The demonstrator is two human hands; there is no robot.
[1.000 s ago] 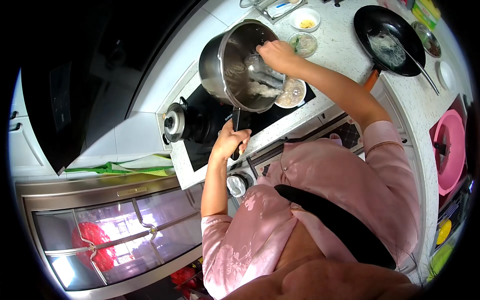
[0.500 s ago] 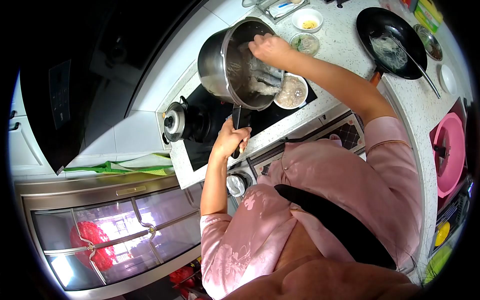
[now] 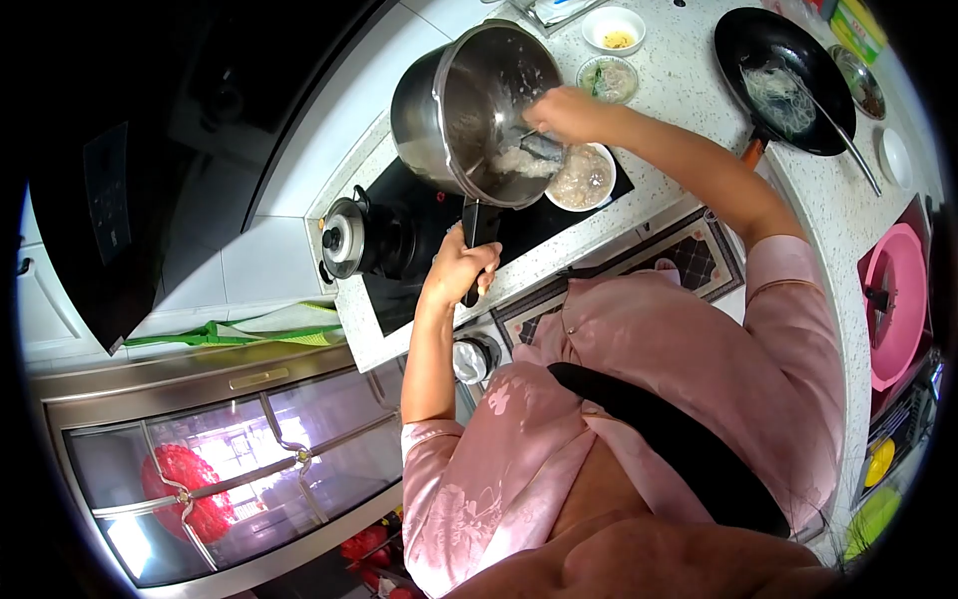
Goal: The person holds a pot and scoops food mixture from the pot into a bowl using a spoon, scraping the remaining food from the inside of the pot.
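My left hand (image 3: 464, 265) is closed round the black handle of a large steel pot (image 3: 419, 110), which is tipped toward the right over the black cooktop (image 3: 424, 235). Inside the pot's mouth, my right hand (image 3: 561, 115) grips a utensil, its lower part in the pale, wet food (image 3: 524, 163) near the rim. A white bowl (image 3: 582, 180) of lumpy, pale brownish food sits just under and beside the pot's right lip.
A small lidded pot (image 3: 344, 240) stands at the left of the cooktop. Behind are a white bowl (image 3: 613, 30) with yellow bits and a glass bowl (image 3: 608, 80). A black wok (image 3: 783, 85) with noodles is at the right, near a pink basin (image 3: 898, 304).
My right hand has moved down and right inside the pot, with the utensil now near the lower rim. The pot appears slightly higher and further left in view; my left hand keeps its grip.
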